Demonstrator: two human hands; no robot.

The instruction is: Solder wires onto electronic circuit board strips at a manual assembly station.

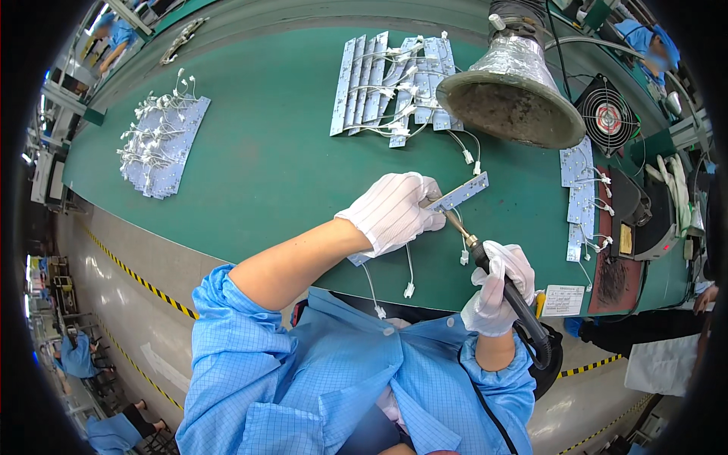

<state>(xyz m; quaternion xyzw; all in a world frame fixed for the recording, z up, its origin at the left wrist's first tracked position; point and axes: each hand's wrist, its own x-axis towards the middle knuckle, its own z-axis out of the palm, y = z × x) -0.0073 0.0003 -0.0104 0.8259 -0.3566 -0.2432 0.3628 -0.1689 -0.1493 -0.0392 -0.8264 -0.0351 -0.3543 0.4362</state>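
Setting: green bench mat (258, 159) in a factory hall, curving across the view, with a grey floor and yellow-black hazard stripes below its near edge.
Strip: a narrow pale LED strip board (460, 192) sits just above the near edge of the mat, its long axis tilted, the right end raised toward the funnel hood and the left end hidden under the glove.
Left hand: the left hand (394, 211), in a white striped glove, lies over the strip's left part, fingers curled down and pinching it; it is the nearer hand to the strip and has firm hold.
Right hand: the right hand (497, 288), also gloved white, is closed in a fist round the black handle of a soldering iron (485, 262), below and to the right of the strip.
Key relation: the iron slants up and left from the fist, its metal tip meeting the strip's lower edge just beside the left fingertips.
Wires: thin white leads with small plugs (409, 288) hang from the strip over the bench edge.
Outward: a foil-wrapped funnel hood (516, 95) hangs above and right of the strip; more strip boards (394, 83) lie beyond it, another stack (163, 144) far left, a small fan (608, 115) to the right.
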